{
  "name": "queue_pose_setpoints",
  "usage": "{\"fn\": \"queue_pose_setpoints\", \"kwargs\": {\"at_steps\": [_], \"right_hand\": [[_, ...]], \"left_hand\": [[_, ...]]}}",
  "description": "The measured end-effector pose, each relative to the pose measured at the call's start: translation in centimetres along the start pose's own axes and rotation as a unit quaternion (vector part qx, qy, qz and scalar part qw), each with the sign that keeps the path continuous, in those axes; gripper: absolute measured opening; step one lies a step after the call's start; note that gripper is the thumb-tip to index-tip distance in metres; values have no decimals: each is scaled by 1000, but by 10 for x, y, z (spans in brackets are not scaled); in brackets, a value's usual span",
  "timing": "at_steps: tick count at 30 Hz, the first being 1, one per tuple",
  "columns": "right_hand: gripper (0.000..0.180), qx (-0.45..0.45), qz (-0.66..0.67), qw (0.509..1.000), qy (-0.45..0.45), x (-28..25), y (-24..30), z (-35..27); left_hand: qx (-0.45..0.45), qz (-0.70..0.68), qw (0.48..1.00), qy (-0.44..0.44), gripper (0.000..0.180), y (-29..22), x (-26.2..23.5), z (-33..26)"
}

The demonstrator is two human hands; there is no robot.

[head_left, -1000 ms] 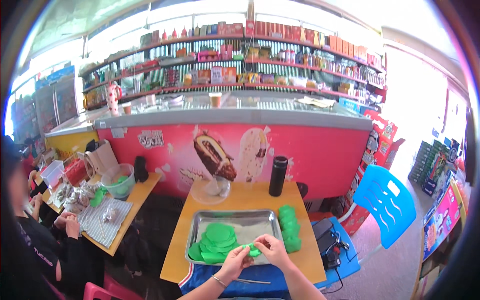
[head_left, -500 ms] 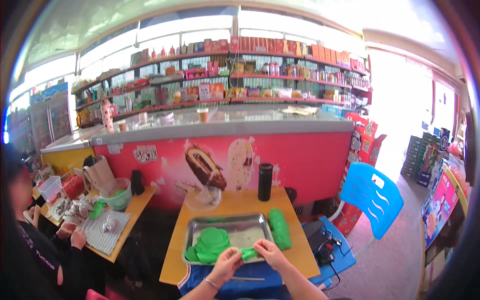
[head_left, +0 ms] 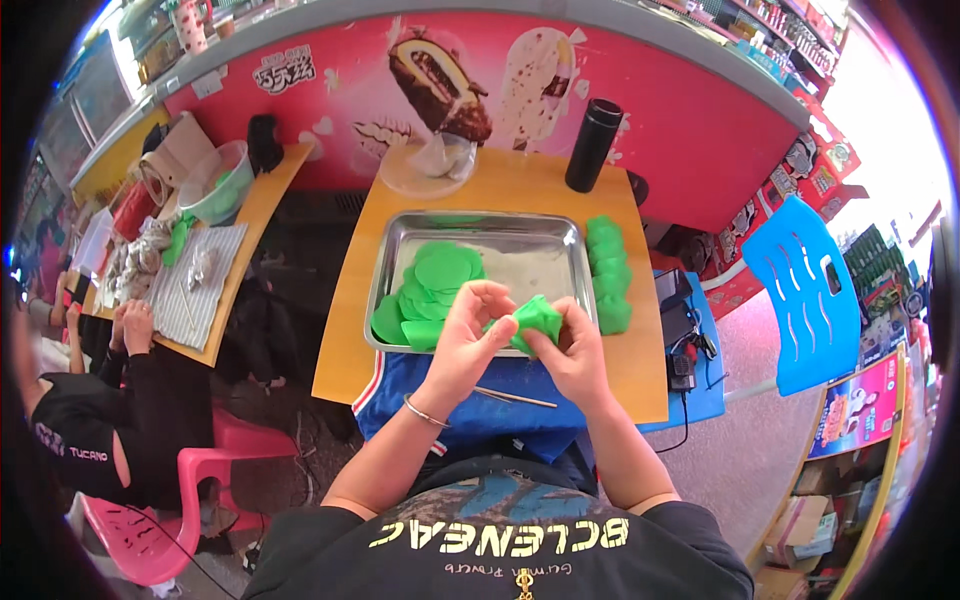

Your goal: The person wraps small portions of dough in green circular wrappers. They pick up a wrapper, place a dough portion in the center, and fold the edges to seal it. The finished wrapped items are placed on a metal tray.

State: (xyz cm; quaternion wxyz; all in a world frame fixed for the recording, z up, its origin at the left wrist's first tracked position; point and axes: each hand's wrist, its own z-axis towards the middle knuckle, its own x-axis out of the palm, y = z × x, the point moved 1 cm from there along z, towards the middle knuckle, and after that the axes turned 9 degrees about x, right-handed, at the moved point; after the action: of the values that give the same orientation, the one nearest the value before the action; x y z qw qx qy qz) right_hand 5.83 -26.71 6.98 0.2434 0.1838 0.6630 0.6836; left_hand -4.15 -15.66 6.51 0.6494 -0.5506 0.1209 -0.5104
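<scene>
Both hands are over the near edge of a metal tray point(head_left: 400, 235). A folded, bunched piece of thin green sheet point(head_left: 538, 316) is between them. My right hand point(head_left: 575, 352) pinches it from the right with thumb and fingertips. My left hand point(head_left: 462, 330) has its thumb against the piece's left side, fingers curled round. Flat round green sheets point(head_left: 440, 275) lie overlapping in a pile at the tray's left. Right of the tray, a row of bunched green pieces point(head_left: 608, 275) rests on the table. A thin stick point(head_left: 515, 397) lies on blue cloth point(head_left: 400, 385) below the tray.
A black bottle point(head_left: 594, 145) and a clear plastic container point(head_left: 428, 170) stand at the back of the wooden table point(head_left: 335, 350). A blue chair point(head_left: 805, 290) is at the right. At left, a person point(head_left: 90, 430) works at another table, near a pink chair point(head_left: 190, 490).
My view has tilted downward, so the table sits higher and my shirt shows. The green piece, stretched out flat between my hands before, is now bunched up and raised.
</scene>
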Motion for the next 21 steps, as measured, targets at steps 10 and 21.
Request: {"fn": "queue_pose_setpoints", "kwargs": {"at_steps": [10, 21], "right_hand": [[20, 7, 180, 984, 7, 11, -11, 25], [16, -12, 215, 975, 61, -3, -6, 37]], "left_hand": [[12, -69, 992, -104, 9, 24, -10, -5], [-21, 29, 999, -8, 7, 11, -23, -1]]}}
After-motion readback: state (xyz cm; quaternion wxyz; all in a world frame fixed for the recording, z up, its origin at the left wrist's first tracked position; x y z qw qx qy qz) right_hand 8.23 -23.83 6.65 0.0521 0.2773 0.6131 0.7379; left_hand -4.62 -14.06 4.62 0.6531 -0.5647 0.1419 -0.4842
